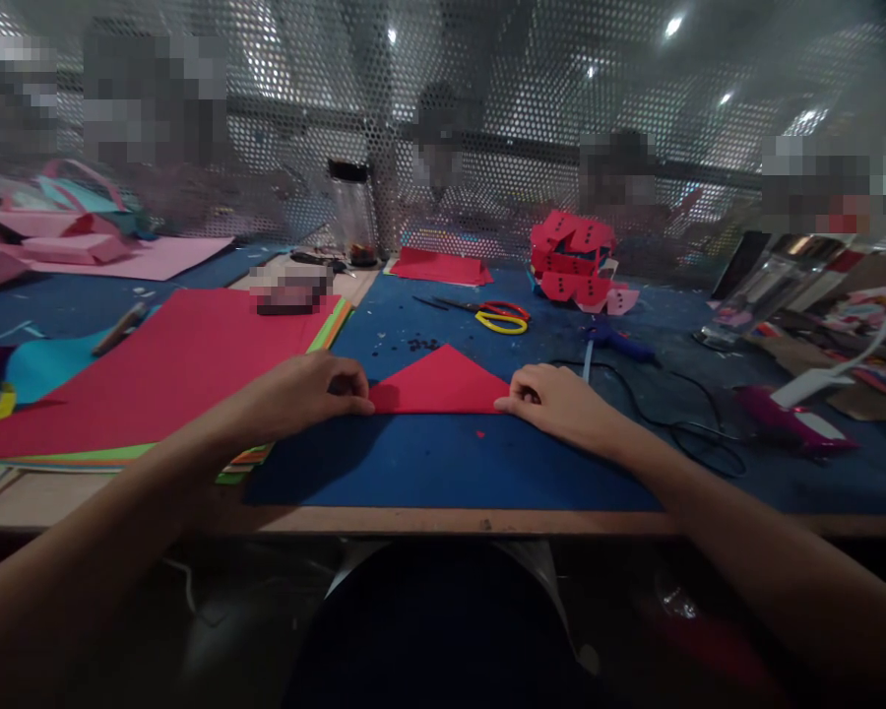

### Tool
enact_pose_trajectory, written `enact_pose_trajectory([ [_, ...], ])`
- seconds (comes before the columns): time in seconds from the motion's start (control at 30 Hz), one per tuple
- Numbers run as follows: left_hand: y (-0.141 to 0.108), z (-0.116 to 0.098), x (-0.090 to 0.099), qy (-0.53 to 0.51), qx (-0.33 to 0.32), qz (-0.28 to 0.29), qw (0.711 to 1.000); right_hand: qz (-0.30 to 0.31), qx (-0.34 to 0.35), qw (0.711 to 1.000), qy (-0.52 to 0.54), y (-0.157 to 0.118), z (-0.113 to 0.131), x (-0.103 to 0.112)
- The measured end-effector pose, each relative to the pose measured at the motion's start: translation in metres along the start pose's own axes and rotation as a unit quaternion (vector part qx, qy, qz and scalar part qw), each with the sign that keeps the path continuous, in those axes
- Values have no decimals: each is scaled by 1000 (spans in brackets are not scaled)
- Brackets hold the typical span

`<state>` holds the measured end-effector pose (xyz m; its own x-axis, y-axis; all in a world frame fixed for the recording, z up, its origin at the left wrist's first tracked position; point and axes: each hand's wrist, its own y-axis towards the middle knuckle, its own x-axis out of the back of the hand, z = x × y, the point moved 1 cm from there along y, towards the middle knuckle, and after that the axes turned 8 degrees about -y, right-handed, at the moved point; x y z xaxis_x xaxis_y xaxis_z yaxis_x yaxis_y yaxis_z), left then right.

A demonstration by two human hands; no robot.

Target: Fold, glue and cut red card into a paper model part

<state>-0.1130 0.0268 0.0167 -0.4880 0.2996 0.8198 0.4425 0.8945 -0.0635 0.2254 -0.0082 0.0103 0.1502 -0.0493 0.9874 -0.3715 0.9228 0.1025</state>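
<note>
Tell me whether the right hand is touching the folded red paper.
Touching. The head view shows the right hand with its thumb and fingers closed at the right corner of the folded red paper, no gap between them.

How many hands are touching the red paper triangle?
2. The left hand is at the left corner of the red paper triangle, the right hand at its right corner. No others are seen touching it.

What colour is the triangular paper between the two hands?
The triangular paper is plain red; it shows best in the head view.
</note>
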Motion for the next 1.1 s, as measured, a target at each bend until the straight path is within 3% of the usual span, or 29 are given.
enact_pose_trajectory([
  [0.4,4,9,2,-5,-35,-5,999,2,8,1000,0,-3,-7,1],
  [0.77,0,2,6,5,22,10,1000,28,11,1000,-2,-6,-21,8],
  [1.1,8,23,3,-7,-21,7,1000,61,14,998,-2,-7,-25,14],
])
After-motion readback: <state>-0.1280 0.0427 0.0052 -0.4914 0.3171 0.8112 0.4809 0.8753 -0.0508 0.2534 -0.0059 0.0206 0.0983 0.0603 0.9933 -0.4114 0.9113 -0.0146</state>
